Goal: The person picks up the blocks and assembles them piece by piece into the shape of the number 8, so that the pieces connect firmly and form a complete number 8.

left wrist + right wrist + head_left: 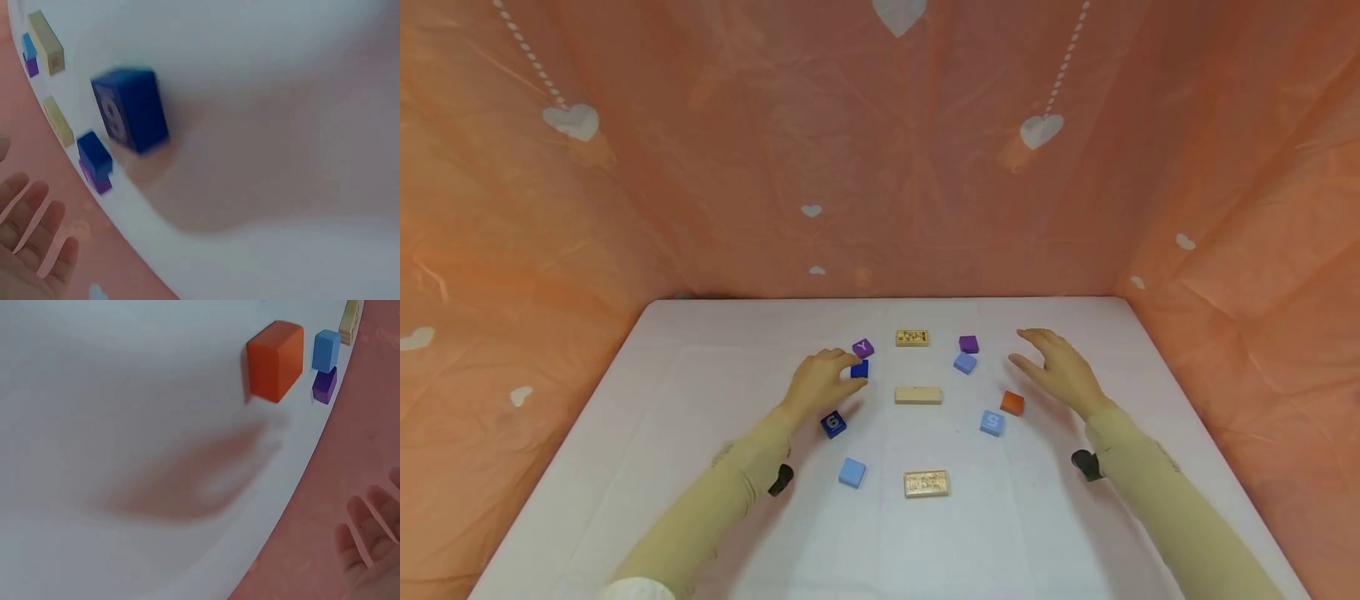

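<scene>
My left hand [822, 385] hovers over the left part of the white table [625, 433], fingers extended and holding nothing. In the head view a dark blue block [860, 369] shows between its thumb and fingertips, but the left wrist view has that block [95, 154] apart from the fingers. A purple block marked Y [862, 348] lies just beyond it; a dark blue block with a digit [832, 424] lies beneath the wrist. Over the right side, my right hand [1063, 373] holds nothing, its fingers extended. Nearest it is an orange block [1012, 403], flat on the table.
Between the hands lie a gold-toned block [912, 337], a plain pale block [918, 396] and an embossed gold-toned block [927, 483]. Around them are a purple block [968, 344] and light blue blocks [965, 362]. Orange sheeting [880, 167] surrounds the table's back and sides.
</scene>
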Demonstrator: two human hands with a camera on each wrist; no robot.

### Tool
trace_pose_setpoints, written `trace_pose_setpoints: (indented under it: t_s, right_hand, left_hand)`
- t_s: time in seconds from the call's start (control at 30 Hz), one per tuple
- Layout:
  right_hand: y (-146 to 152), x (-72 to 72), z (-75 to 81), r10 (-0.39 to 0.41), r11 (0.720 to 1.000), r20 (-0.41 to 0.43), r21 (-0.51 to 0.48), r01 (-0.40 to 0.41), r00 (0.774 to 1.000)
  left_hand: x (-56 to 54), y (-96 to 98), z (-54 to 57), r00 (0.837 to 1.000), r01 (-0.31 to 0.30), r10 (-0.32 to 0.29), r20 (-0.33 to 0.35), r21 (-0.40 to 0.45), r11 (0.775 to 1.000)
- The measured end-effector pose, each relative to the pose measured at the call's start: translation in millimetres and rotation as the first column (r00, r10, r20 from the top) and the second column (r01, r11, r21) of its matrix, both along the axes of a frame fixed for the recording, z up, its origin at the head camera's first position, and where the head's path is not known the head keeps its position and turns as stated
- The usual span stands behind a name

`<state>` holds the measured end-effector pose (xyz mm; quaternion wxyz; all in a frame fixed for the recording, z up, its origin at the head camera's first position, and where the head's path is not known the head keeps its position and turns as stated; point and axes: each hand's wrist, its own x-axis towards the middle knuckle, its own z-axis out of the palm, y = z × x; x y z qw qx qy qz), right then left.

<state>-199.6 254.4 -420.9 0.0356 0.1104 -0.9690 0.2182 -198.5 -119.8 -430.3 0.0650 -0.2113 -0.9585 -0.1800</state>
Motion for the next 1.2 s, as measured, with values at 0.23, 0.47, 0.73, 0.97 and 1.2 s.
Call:
trace_pose_setpoints:
  t_s: [0.23,0.47,0.73,0.97,1.2]
  right_hand:
    - [-18,-9.7,-10.9,-0.010,0.997,0.089,-0.076,0.016,0.996]
    - [-33,-17.6,-21.7,-0.032,0.990,0.175,-0.132,0.055,0.984]
    - [-47,-26.0,-28.9,-0.027,0.986,0.180,-0.157,0.056,0.983]
    - [-52,-25.5,-28.5,-0.056,0.983,0.256,-0.157,0.099,0.965]
    - [-56,-27.3,-35.8,-0.062,0.983,0.263,-0.153,0.105,0.963]
  left_hand:
    - [-0.3,19.8,-12.9,0.996,0.031,-0.035,0.077,0.050,0.998]
    - [1.3,32.9,-24.9,0.993,0.048,-0.051,0.105,0.031,0.998]
    - [4.0,42.1,-29.4,0.992,0.070,-0.071,0.103,0.010,0.998]
    - [1.5,45.0,-31.6,0.993,0.063,-0.063,0.097,0.005,0.998]
    - [-1.0,46.2,-33.1,0.992,0.071,-0.073,0.108,0.022,0.997]
